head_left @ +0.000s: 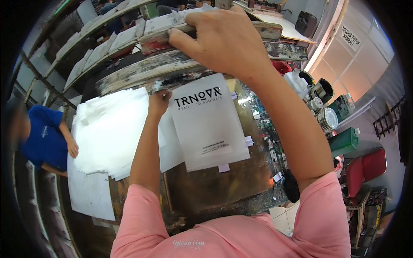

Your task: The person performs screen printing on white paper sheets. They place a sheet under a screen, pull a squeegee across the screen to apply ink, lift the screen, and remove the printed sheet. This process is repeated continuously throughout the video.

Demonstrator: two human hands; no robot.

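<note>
A translucent whitish plastic sheet or flat bag (211,124) with black printing lies on the dark worktable (193,189) in front of me. My left hand (160,101) is closed at its upper left corner, fingertips pinched by the edge. Whether the corner is between them is hard to see. Farther up, my right hand (228,43) is wrapped over a worn, paint-stained wooden bar (159,42), its thumb on the near side and other fingers hidden behind. A second stained bar (146,69) runs below it. Small pale tabs (224,168) stick out around the sheet.
Left of the sheet lies a large pile of white sheets (114,133). A person in a blue shirt (45,133) stands there, one hand on its edge. Racks with flat sheets (124,38) rise behind. Paint cans (322,90), a green jug (346,142) and a red chair (365,172) stand right.
</note>
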